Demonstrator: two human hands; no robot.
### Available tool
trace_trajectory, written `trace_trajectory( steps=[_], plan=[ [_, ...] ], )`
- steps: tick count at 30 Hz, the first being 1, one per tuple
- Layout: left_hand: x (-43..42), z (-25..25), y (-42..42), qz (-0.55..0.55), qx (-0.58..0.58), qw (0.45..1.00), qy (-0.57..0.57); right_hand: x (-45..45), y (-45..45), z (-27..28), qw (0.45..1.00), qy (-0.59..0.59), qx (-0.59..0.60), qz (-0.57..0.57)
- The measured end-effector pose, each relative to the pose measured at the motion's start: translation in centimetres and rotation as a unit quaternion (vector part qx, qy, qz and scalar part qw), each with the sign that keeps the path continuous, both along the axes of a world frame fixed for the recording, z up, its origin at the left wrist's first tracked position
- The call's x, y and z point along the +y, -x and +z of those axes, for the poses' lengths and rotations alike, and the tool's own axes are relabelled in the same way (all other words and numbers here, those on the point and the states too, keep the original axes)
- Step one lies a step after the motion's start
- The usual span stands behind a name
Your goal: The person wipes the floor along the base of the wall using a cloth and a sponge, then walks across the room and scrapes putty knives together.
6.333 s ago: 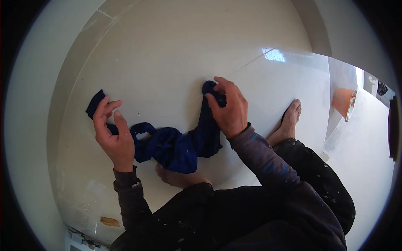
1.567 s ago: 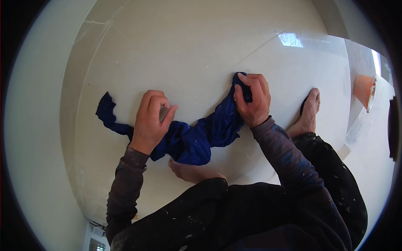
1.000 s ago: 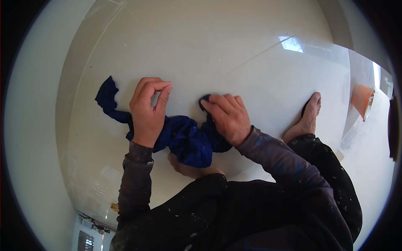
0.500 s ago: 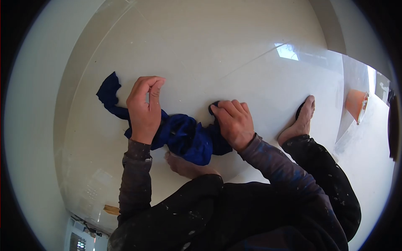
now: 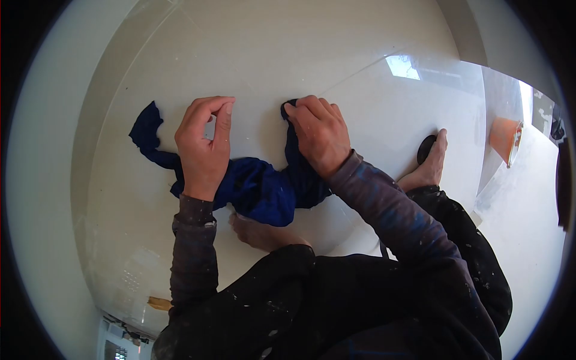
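A dark blue cloth [image 5: 258, 189] lies crumpled on the glossy pale floor, one end trailing off to the left. My right hand [image 5: 324, 135] pinches its other end, and a strip of the fabric is drawn up from the heap to the fingers. Over the left part of the cloth is my left hand [image 5: 204, 150], thumb and forefinger pressed together in a pinch. Whatever those fingertips may hold is too small to make out. The left wrist hides some of the fabric behind it.
Bare feet stand close by, one foot [image 5: 258, 233] just behind the cloth and the other [image 5: 429, 165] to the right by a black sandal [image 5: 426, 149]. An orange bucket [image 5: 503, 139] is at the far right. A brown scrap [image 5: 159, 303] lies at lower left.
My right hand has moved up and slightly left, pulling the cloth's end with it into a stretched strip. My left hand keeps its pinch, with only a small shift.
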State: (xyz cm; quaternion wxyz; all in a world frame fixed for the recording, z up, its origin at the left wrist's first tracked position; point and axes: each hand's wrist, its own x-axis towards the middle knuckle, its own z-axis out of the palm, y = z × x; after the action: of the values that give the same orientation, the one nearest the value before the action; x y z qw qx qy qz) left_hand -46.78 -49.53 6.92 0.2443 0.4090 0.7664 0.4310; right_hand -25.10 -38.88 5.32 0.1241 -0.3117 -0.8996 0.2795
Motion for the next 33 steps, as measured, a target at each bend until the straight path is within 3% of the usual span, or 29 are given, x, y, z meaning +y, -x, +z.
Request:
trace_trajectory(
  steps=[5, 9, 13, 15, 19, 27, 33],
  plan=[
    [0.4, 0.4, -0.1, -0.009, 0.002, 0.998, -0.055, -3.1, -6.7, 0.9, 0.996, 0.016, -0.045, 0.071],
    [1.0, 0.7, -1.0, -0.017, -0.005, 1.000, -0.026, 0.9, 0.7, 0.5, 0.999, -0.018, -0.037, 0.022],
    [0.6, 0.8, -2.9, -0.052, -0.001, 0.998, -0.028, -3.3, -5.1, 0.3, 0.997, 0.042, 0.000, 0.065],
    [0.2, 0.0, -4.3, -0.177, 0.074, 0.981, 0.013, -4.6, -9.0, -0.3, 0.996, 0.046, 0.002, 0.081],
    [-0.2, -0.8, -7.0, -0.196, 0.121, 0.971, 0.063, -4.9, -10.8, -1.4, 0.993, 0.023, 0.036, 0.108],
    [1.7, -1.6, -8.8, -0.163, 0.239, 0.957, 0.022, -4.9, -10.9, -1.6, 0.994, 0.004, 0.054, 0.092],
    [2.0, -2.6, -7.4, -0.195, 0.235, 0.952, 0.011, -5.0, -11.0, -1.7, 0.994, 0.004, 0.061, 0.094]
  ],
)
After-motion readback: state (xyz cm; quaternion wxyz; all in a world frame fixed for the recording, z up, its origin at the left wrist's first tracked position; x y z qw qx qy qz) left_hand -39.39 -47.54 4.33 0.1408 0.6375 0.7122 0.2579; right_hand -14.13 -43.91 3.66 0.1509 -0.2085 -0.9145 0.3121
